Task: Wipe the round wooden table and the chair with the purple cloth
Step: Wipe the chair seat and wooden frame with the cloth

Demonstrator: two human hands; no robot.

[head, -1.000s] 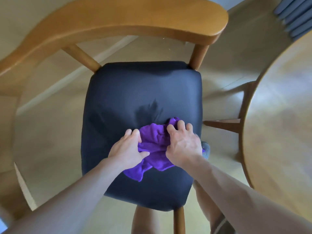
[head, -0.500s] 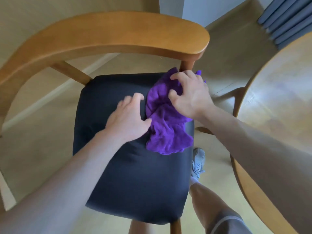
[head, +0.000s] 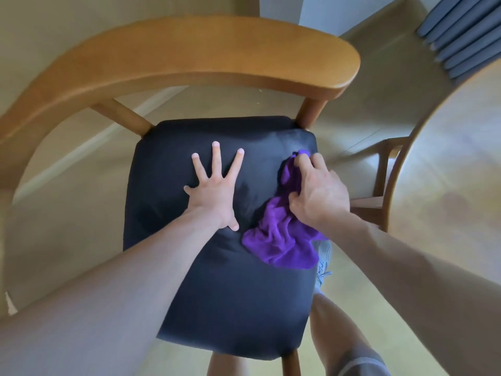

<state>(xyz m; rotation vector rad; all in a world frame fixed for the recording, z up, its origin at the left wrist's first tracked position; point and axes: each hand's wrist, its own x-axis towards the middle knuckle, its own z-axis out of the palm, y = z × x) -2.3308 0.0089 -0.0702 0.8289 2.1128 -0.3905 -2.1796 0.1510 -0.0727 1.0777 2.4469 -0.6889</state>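
On the chair's black seat cushion point(head: 225, 280), left hand point(head: 214, 194) pressed flat near the middle, fingers straight and splayed wide, holding nothing. Toward the cushion's right edge, right hand point(head: 317, 196) curled round the bunched purple cloth point(head: 282, 240), loose end trailing nearer. Behind the cushion, curved wooden backrest point(head: 189, 61). Right of the cushion, round wooden table point(head: 455, 185).

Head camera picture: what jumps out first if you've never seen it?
The bright purple cloth stands out, bunched on the right side of the black chair seat under the right hand. Next, the left hand is spread flat mid-seat, and the curved wooden backrest arches across the top.
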